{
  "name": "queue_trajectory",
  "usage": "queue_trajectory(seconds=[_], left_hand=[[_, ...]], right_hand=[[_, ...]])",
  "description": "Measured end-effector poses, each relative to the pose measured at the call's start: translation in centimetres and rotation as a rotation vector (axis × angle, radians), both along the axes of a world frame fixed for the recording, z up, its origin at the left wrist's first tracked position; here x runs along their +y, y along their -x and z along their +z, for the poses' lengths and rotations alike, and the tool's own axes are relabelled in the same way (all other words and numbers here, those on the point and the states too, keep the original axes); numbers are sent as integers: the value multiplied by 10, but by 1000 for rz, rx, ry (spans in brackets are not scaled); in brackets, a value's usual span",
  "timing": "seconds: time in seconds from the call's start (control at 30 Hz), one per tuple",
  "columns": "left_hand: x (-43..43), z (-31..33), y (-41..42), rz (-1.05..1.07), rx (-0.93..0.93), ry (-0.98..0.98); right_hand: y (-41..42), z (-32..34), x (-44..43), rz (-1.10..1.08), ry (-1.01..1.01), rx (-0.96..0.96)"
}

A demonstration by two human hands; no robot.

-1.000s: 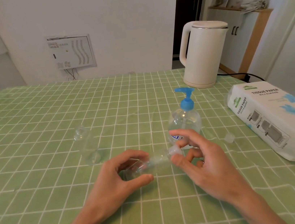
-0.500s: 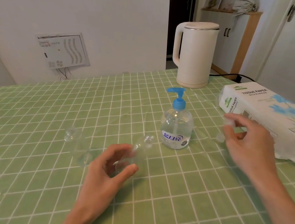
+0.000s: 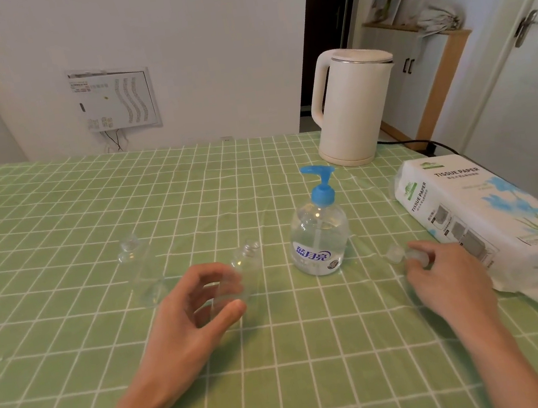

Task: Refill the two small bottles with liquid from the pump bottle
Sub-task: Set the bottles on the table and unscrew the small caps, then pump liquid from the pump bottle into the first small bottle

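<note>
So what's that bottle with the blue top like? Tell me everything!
The pump bottle is round and squat, made of what looks like clear plastic, and seems mostly full of see-through liquid. A blue pump head sits on top, its spout pointing toward the left of the picture, and a thin tube runs down inside. A blue and white label is on the front. It stands upright on the green checked tablecloth, between the left hand and the right hand; neither touches it.
</note>
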State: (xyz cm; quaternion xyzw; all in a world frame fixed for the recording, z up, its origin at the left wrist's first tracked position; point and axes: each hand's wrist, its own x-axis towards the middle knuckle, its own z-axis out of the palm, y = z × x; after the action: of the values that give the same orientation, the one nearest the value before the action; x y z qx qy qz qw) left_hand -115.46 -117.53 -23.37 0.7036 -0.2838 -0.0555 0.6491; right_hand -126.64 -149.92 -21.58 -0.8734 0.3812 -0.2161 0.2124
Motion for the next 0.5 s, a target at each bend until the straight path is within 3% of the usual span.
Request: queue_trajectory(seconds=[0.5], left_hand=[[0, 0, 0, -9, 4, 1]], right_hand=[[-4, 0, 8, 35, -45, 72]])
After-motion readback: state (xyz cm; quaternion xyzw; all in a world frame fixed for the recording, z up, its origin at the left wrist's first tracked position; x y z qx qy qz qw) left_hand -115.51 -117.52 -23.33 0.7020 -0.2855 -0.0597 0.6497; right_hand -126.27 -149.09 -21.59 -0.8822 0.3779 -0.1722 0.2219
